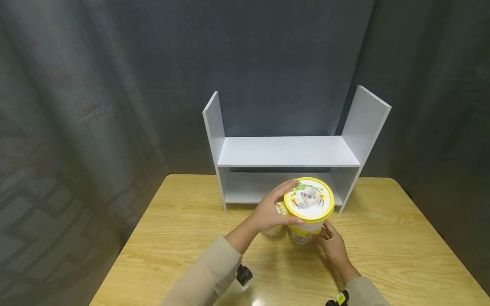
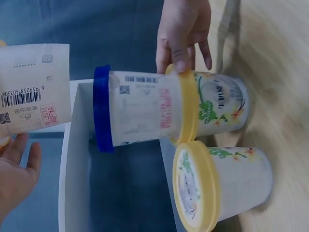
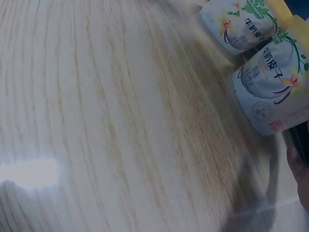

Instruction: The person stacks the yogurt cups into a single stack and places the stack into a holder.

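My left hand [image 1: 268,212] grips a white paper food tub with a yellow lid [image 1: 309,199], fingers and thumb round its lid end. In the left wrist view this tub [image 2: 35,87] is above a blue-lidded tub [image 2: 142,107]. The blue-lidded one stands on a yellow-lidded tub [image 2: 222,104] on the table. My right hand [image 2: 183,38] rests its thumb against that lower tub's lid, with the other fingers loose. Another yellow-lidded tub [image 2: 241,183] stands close beside the stack. The blue lid is hidden in the head view.
Behind the tubs stands a white two-level shelf [image 1: 289,152] with tall side panels. Everything is on a light wooden table [image 1: 398,238]. Dark grey curtains [image 1: 275,68] hang at the back and sides.
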A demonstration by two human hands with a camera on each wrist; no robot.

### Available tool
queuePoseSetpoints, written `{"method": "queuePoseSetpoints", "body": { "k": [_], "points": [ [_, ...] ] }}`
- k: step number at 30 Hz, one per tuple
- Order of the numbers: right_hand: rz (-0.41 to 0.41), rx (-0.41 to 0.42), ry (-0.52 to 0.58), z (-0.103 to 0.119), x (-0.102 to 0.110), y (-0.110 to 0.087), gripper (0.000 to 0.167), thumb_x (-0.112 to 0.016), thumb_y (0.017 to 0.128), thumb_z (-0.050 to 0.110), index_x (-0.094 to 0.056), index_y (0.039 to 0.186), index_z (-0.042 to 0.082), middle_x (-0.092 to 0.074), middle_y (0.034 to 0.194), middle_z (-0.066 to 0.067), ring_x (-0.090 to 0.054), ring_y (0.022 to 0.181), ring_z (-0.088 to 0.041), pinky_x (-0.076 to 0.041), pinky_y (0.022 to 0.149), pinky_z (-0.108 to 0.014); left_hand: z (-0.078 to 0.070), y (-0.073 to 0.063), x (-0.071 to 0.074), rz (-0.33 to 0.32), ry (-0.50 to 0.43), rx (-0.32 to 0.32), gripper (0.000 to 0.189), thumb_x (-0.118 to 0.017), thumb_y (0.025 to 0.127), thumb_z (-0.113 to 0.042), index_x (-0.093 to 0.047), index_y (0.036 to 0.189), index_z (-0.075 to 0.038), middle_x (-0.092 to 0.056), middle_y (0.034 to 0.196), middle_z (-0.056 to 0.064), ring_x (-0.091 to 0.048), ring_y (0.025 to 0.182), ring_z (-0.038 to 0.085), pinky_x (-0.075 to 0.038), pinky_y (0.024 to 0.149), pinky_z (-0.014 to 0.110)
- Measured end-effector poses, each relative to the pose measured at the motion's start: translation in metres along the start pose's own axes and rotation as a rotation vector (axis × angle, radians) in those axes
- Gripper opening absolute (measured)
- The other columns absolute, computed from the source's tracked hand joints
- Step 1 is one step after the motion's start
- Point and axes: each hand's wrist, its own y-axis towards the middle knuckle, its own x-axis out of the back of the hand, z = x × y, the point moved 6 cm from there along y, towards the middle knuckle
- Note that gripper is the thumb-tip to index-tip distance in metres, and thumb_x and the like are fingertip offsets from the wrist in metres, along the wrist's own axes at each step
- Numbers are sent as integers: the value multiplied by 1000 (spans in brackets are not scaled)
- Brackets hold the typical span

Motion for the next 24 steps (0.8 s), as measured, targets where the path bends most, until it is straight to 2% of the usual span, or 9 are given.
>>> {"method": "queuePoseSetpoints", "body": {
  "k": [4, 8, 11, 15, 18, 24],
  "points": [
    [1, 54, 61, 2, -1, 1, 76, -65, 73, -1, -20, 134, -5, -25, 134, -25, -45, 91, 11, -41, 77, -10, 2, 9, 5, -32, 2, 63, 80, -75, 65, -7, -33, 133, -11, -25, 138, -1, -35, 117, 13, -32, 94, 30],
    [-7, 87, 89, 2, -1, 1, 76, -65, 71, -5, -21, 133, -7, -27, 130, -29, -46, 88, 13, -41, 76, -10, 10, 18, 6, -61, -1, 108, 81, -75, 66, -12, -31, 134, -16, -24, 139, -2, -34, 117, 13, -31, 95, 33],
    [-15, 68, 54, -1, 0, 1, 78, -67, 71, -1, -22, 134, -3, -30, 131, -25, -46, 93, 8, -41, 77, -10, 24, 26, 3, -67, 14, 133, 82, -76, 65, -19, -31, 134, -24, -24, 139, -7, -35, 117, 11, -29, 96, 36],
    [-11, 15, 3, -5, 1, 1, 80, -69, 72, 8, -21, 136, 2, -27, 136, -17, -40, 113, -14, -37, 78, -7, 47, 37, -3, -68, 32, 160, 84, -77, 63, -28, -30, 132, -36, -23, 136, -18, -35, 116, 8, -30, 95, 37],
    [-1, -3, 8, -5, 1, 2, 81, -69, 72, 10, -20, 136, 3, -24, 138, -16, -31, 119, -30, -36, 79, -6, 55, 42, -6, -74, 42, 165, 84, -77, 62, -32, -30, 131, -38, -23, 135, -20, -34, 116, 9, -32, 94, 36],
    [1, -19, 7, -5, 2, 1, 81, -68, 72, 10, -19, 136, 2, -24, 138, -15, -30, 119, -31, -37, 77, -5, 60, 46, -11, -56, 61, 190, 84, -76, 62, -34, -29, 132, -37, -22, 136, -18, -31, 119, 10, -31, 95, 34]
  ]
}}
